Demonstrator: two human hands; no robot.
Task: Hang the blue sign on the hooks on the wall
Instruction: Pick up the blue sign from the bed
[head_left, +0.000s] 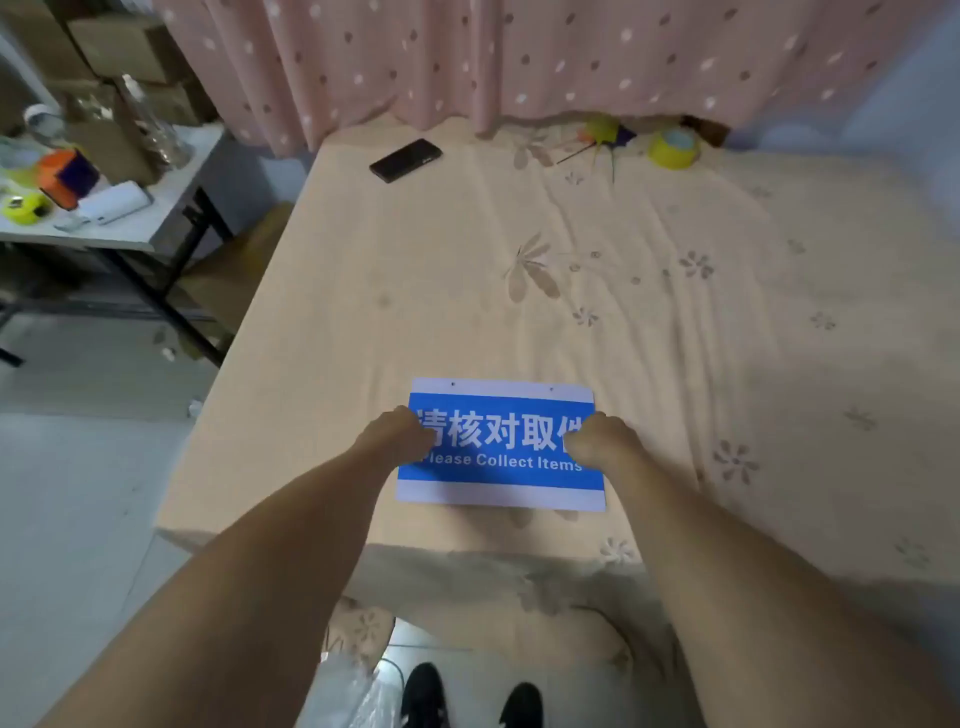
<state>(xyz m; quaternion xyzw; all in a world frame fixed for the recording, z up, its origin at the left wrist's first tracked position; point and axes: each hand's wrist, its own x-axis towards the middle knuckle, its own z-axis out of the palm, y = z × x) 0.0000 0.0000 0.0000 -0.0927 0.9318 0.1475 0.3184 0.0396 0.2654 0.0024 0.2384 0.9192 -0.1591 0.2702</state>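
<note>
The left hand (397, 434) covers the first characters on the blue sign (500, 441); the right hand (597, 441) covers the last ones. The fingers of both hands curl out of sight. Items on the far-left worktop (130, 228) are blurred. Both forearms are cut off by the near edge.

blue sign (501, 478): looking like smooth, flat card or plastic sheet, matt white borders | bed sheet (415, 270): showing as soft matt cloth, wrinkling | curtain (519, 57): hanging as thin matt cloth | phone (405, 160): looking glossy, smooth | tape roll (674, 149): appearing as shiny plastic
</note>
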